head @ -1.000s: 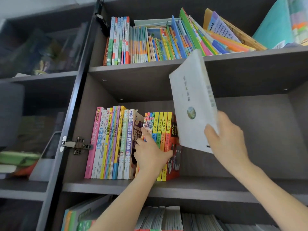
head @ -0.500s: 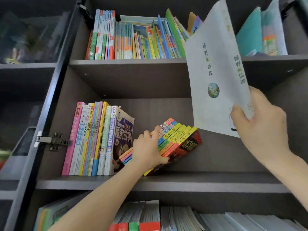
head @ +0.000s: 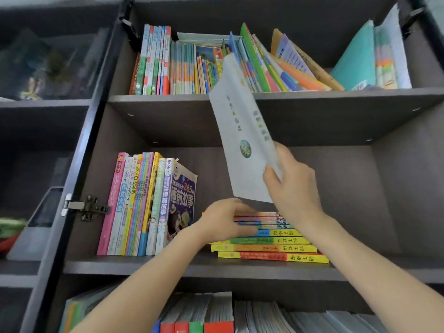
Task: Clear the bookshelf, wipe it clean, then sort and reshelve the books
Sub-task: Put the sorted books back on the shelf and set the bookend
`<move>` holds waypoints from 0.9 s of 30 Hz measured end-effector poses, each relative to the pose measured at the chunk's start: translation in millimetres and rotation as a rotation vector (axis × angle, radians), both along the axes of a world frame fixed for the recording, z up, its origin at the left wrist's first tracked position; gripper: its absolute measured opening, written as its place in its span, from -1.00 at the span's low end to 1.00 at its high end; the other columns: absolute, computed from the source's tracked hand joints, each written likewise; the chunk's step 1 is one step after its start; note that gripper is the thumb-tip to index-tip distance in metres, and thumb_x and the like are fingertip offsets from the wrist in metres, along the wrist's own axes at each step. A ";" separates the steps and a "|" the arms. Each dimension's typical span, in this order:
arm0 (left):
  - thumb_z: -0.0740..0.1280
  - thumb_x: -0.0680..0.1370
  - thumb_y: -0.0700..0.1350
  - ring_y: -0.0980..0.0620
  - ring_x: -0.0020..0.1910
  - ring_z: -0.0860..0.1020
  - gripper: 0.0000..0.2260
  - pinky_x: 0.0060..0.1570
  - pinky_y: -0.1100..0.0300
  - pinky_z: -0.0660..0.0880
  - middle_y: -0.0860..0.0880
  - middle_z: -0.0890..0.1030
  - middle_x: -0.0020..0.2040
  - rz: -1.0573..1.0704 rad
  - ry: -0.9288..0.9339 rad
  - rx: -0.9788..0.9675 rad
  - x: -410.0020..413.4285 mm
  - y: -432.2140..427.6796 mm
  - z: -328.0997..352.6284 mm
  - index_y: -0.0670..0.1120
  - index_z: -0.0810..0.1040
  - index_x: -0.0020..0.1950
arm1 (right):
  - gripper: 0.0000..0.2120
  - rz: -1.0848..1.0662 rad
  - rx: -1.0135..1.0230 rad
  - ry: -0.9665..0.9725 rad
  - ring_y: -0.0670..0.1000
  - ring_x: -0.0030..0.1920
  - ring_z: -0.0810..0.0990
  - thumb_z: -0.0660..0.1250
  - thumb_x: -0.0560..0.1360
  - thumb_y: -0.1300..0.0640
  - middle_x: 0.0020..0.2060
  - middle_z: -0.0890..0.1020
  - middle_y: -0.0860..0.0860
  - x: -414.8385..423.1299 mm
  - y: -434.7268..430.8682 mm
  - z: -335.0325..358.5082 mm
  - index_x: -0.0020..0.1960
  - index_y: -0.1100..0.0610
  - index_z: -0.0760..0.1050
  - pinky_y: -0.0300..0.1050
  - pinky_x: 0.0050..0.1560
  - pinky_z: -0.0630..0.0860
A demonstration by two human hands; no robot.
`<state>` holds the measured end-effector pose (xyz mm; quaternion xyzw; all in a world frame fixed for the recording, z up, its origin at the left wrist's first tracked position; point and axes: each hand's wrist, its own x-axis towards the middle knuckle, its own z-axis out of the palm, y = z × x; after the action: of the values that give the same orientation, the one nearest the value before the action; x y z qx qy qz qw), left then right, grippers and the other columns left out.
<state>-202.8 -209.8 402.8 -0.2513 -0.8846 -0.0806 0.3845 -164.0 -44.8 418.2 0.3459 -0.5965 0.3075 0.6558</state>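
**White paperback held above the flat stack**

I take the flat stack of thin books with yellow, green and red spines (head: 269, 243) as my mark; it lies on the middle board of the dark grey-brown wooden bookshelf (head: 384, 200), spines toward me.

Far to the left of the stack, a silver metal door hinge (head: 84, 207) is fixed to the shelf's side wall. Nearer the stack, on the same board, stands an upright row of slim colourful books (head: 134, 205), starting with a pink spine. A thick purple bedtime-story book (head: 182, 200) leans against the row's right end, just left of the stack.

My left hand (head: 223, 219) is on the stack's left end, fingers over the top books. The blur keeps me from telling whether they curl round those books or only press on them.

Directly above the stack is the large white paperback with a small round picture on its cover (head: 242, 140). It is tilted, its top leaning left, with its lower edge close over the stack's top book and its upper corner in front of the shelf board above. My right hand (head: 292, 188) grips it at the lower right corner, thumb on the front cover and fingers behind.

Above the stack, on the upper board, a packed row of thin children's books (head: 187, 66) stands upright on its left part and slants on its right. Up and to the right of the stack a teal folder (head: 355, 58) leans. Below the stack, the lowest board carries more books with red and green spines (head: 206, 318).
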 end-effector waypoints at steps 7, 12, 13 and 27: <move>0.20 0.63 -0.01 0.15 -0.04 0.55 -0.77 -0.10 0.28 0.49 0.05 0.62 -0.02 -0.074 0.397 0.799 32.7 -57.7 11.4 -0.07 0.58 0.12 | -0.57 0.036 -0.036 0.032 0.20 -0.18 0.67 0.22 0.55 0.27 0.07 0.64 0.24 -17.7 -101.8 2.1 0.41 0.27 0.34 0.07 -0.34 0.63; 0.06 0.55 0.29 0.09 0.19 0.55 -0.45 0.07 0.21 0.55 0.00 0.56 0.23 -0.557 0.105 0.956 50.7 -68.8 36.5 0.00 0.38 0.42 | -0.57 0.112 -0.040 -0.014 0.14 -0.23 0.68 0.33 0.52 0.25 -0.02 0.67 0.15 -30.6 -151.7 -25.2 0.37 0.27 0.40 0.01 -0.28 0.62; 0.07 0.46 0.39 0.04 0.26 0.51 -0.31 0.11 0.14 0.55 -0.02 0.51 0.31 -0.547 0.030 0.944 50.1 -73.3 37.1 0.03 0.29 0.48 | -0.57 0.144 -0.056 -0.100 0.15 -0.13 0.68 0.29 0.56 0.24 0.03 0.66 0.12 -32.0 -155.6 -30.6 0.42 0.22 0.35 0.03 -0.17 0.62; 0.25 0.59 -0.21 0.02 -0.23 0.55 -0.67 -0.34 0.18 0.49 -0.13 0.58 -0.03 0.370 0.200 0.551 31.0 -92.5 29.2 -0.07 0.37 0.35 | -0.63 0.213 0.560 -1.004 0.10 0.03 0.60 0.29 0.56 0.18 0.10 0.60 0.12 -29.3 -133.5 -41.6 0.36 0.21 0.44 -0.06 0.06 0.55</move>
<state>-171.9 -302.3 432.0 0.0198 -0.8182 -0.2202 0.5308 -193.4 -178.3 376.5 0.3761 -0.8546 0.3288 0.1421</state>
